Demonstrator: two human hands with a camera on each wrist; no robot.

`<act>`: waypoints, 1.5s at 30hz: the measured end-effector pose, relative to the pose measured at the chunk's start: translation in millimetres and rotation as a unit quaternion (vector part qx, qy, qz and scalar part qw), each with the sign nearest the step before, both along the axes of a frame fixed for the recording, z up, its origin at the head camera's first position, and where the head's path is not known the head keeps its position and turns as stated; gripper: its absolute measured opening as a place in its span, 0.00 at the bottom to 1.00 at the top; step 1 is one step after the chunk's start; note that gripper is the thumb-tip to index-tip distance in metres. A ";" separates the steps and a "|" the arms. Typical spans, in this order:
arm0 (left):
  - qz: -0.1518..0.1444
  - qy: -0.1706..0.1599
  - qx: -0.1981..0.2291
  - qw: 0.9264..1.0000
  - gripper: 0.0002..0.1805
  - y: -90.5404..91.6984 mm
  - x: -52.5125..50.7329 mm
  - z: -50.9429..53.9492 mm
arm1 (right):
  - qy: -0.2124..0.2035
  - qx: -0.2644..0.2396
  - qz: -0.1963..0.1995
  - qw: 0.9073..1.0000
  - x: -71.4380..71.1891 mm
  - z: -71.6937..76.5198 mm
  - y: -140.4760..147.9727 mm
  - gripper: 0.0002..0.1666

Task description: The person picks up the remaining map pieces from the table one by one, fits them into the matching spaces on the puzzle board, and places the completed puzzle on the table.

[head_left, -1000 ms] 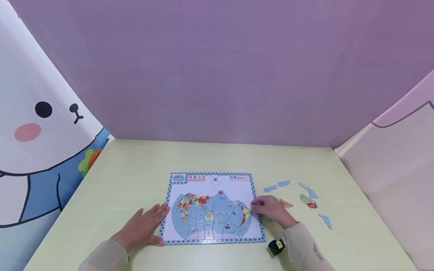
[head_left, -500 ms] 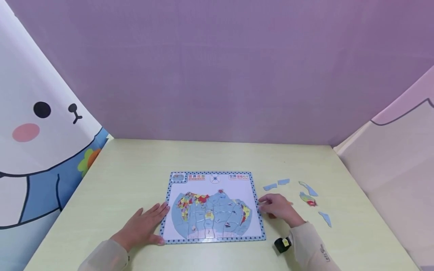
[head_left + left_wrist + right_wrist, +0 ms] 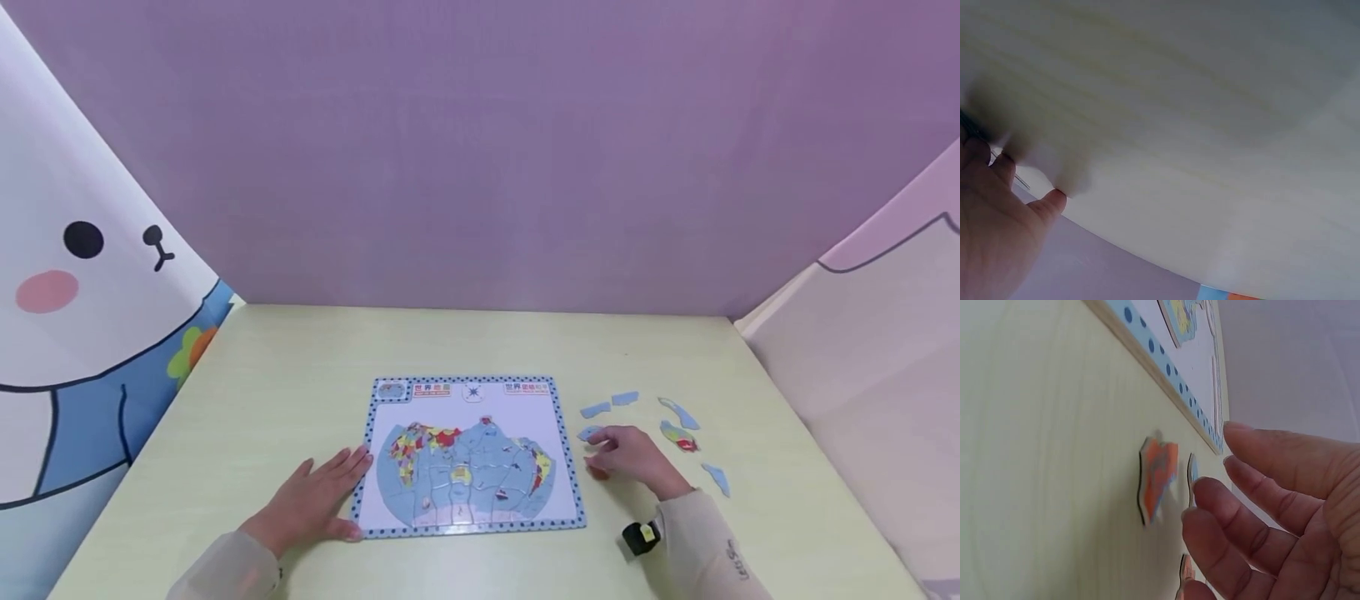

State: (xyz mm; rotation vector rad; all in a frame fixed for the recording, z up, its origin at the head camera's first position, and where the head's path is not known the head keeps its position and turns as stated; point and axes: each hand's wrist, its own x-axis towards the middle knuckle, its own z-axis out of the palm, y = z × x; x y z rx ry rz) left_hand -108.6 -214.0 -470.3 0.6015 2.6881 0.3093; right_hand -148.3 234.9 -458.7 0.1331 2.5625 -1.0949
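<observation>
A world-map jigsaw board (image 3: 468,400) with a blue dotted border lies on the table, many pieces set in it. My left hand (image 3: 318,500) rests with spread fingers on its left border. In the left wrist view, part of that left hand (image 3: 1004,212) shows against the table. My right hand (image 3: 633,457) is right of the board, fingers loosely bent. Close by are an orange piece (image 3: 597,472) and a blue piece (image 3: 590,433). The right wrist view shows the orange piece (image 3: 1159,478) apart from the right hand (image 3: 1279,512), with nothing visible between thumb and fingers.
Further loose pieces lie right of the board: two blue ones, including a blue strip (image 3: 625,398), a green-and-red piece (image 3: 678,437), and a blue triangular piece (image 3: 716,478). A black box-like device (image 3: 640,538) sits at the right wrist. A purple wall (image 3: 480,167) stands behind the table.
My right hand has moved right, from the board's right edge to the loose pieces. A blue piece and an orange piece now show beside it. The left hand stays put.
</observation>
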 end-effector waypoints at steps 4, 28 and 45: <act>-0.002 0.003 0.000 1.000 0.54 0.8 -0.4 -0.8 | 0.013 0.020 0.007 1.000 1.2 1.4 6.3 0.18; 0.001 0.002 -0.006 1.000 0.55 -1.2 -1.9 -1.7 | 0.155 0.059 0.005 0.986 1.8 -5.3 75.0 0.20; 0.005 -0.006 -0.001 1.000 0.55 0.2 -2.1 0.5 | 0.117 0.096 -0.033 0.988 1.1 -7.5 106.9 0.22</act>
